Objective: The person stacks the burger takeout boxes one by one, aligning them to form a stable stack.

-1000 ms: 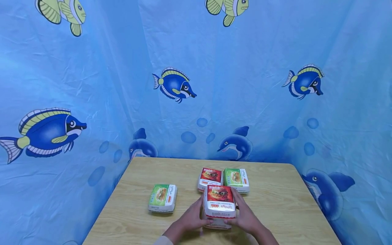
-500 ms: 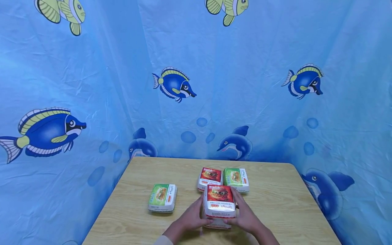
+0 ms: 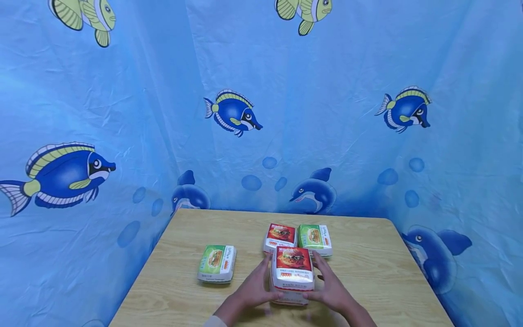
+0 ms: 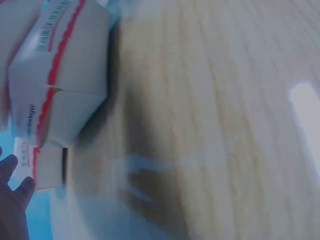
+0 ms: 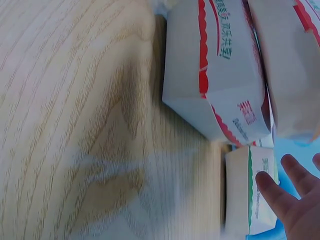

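A red-topped burger box sits on a second burger box near the front of the table. My left hand is at the left side of this stack, thumb toward its front. At the right side is my right hand, its fingers spread and a gap showing between palm and box. In the right wrist view, its fingers stretch out past the stack's lower box. The left wrist view has the left hand with spread fingers beside the lower box.
Just behind the stack stand another red burger box and a green burger box, side by side. A second green box lies to the left on the wooden table. A blue sea-print curtain surrounds the table.
Both hands have loosened from the stacked boxes, the right one moving slightly outward with its fingers spreading. The boxes have stayed in place.
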The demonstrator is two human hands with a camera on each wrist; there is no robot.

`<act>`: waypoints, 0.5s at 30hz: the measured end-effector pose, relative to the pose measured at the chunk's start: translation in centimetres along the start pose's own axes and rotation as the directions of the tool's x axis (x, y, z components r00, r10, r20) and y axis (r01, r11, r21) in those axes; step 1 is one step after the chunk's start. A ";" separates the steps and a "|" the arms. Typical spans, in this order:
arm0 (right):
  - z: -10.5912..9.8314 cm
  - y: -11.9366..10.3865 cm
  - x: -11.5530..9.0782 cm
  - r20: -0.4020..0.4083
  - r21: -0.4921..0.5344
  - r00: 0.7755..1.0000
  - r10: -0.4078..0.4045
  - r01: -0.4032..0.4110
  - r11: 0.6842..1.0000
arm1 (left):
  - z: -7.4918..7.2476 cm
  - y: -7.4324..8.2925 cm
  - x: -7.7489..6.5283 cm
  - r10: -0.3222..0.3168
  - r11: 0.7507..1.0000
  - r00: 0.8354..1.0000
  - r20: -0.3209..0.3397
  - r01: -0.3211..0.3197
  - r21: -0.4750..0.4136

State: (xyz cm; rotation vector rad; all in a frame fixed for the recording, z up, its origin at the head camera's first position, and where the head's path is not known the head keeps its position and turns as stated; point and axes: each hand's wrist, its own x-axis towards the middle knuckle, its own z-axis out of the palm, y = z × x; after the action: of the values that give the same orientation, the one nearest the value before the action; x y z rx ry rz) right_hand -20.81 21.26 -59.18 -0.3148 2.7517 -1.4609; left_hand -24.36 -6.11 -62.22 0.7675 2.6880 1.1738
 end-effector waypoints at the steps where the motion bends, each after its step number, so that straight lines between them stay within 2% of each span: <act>1: -0.1 0.1 -0.1 -0.002 -0.001 1.000 0.003 -0.003 1.000 | -0.2 0.1 -0.1 -0.005 1.000 1.000 -0.009 0.005 0.003; 4: -0.5 0.2 -0.3 0.001 0.003 0.999 0.042 -0.042 0.999 | -0.8 0.6 -0.3 -0.014 1.000 0.999 -0.036 0.014 0.005; 8: -1.0 0.6 -0.6 -0.013 0.021 0.998 0.068 -0.067 0.998 | -1.1 1.3 -0.1 0.024 0.999 0.998 -0.054 -0.023 0.034; 15: -1.5 2.4 -0.9 -0.076 0.066 0.997 0.009 -0.004 0.998 | -1.4 1.9 0.0 0.143 0.986 0.988 -0.057 -0.137 0.091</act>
State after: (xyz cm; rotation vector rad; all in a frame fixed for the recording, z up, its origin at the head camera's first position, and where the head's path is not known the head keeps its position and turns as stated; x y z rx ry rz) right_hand -20.46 23.96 -60.38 -0.2536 2.7520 -1.5909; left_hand -24.01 -5.89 -59.91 0.9628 2.7928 1.1350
